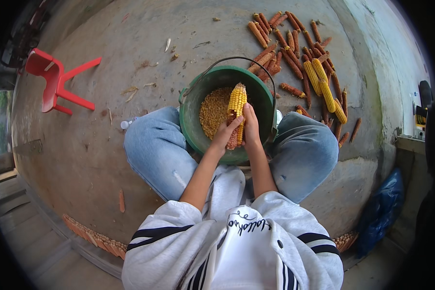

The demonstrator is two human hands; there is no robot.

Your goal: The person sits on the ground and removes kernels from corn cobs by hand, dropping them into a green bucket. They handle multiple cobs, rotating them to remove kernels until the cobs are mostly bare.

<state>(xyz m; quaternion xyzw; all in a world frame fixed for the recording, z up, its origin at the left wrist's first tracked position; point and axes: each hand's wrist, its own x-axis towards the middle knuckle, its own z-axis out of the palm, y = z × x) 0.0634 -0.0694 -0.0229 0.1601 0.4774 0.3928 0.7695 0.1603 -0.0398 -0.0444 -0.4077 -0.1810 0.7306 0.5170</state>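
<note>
A partly shelled ear of corn (238, 99) is held in both hands above a green plastic bucket (188, 125). Yellow kernels cover its upper part and right side, while bare reddish cob shows lower down. My left hand (226, 132) grips the lower left of the ear, its thumb lying across the front. Against the right side, my right hand (252, 125) holds the ear with its fingers pointing up along it. Loose corn kernels (214, 112) cover the bucket's bottom. The bucket stands between my bent knees, its wire handle (235, 58) leaning toward the far rim.
Bare reddish corncobs (291, 61) lie scattered on the concrete floor at the far right. Several unshelled ears of corn (326, 90) rest among them. A red plastic chair (54, 81) lies tipped over at left. A blue plastic bag (382, 210) sits at lower right, near the wall.
</note>
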